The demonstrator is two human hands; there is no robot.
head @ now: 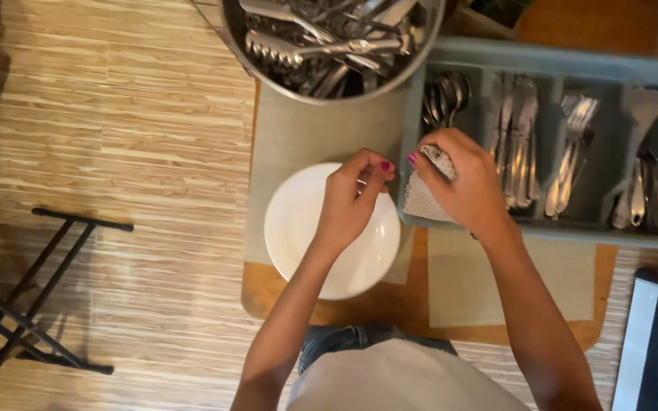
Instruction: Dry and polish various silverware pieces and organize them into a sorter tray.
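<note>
At frame centre, the right hand (462,183) bunches a grey cloth (426,199) against the near-left corner of the cutlery tray (550,232); the left hand (352,199), fingers pinched and seemingly empty, hovers just left, above a white plate (298,228).

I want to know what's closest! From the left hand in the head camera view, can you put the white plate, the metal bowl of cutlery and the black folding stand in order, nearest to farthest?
From the left hand:
1. White plate, right under the hand.
2. Metal bowl of cutlery, up at the table's far edge.
3. Black folding stand, on the floor far off to the left.
</note>
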